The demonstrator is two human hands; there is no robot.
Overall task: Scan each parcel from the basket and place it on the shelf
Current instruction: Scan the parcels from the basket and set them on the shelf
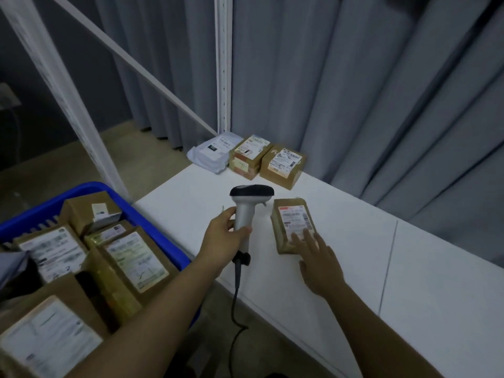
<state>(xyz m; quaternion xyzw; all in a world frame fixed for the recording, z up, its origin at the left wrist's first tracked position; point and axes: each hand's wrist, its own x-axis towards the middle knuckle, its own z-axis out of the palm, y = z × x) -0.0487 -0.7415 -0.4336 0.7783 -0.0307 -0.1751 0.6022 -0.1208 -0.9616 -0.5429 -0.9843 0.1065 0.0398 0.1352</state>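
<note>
My left hand [223, 236] grips the handle of a grey corded barcode scanner [249, 203], its dark head pointing away over the shelf. A small brown parcel [293, 227] with a white label lies flat on the white shelf [381, 268], just right of the scanner. My right hand [317, 257] rests on the parcel's near end with straight fingers. The blue basket [152, 227] at the lower left holds several brown labelled parcels [133, 257].
At the shelf's far corner lie a white mailer bag [212, 154] and two brown boxes [281, 165] side by side. White shelf uprights [223, 64] and a diagonal brace rise behind. Grey curtains hang along the back. The scanner's cable drops off the shelf's front edge.
</note>
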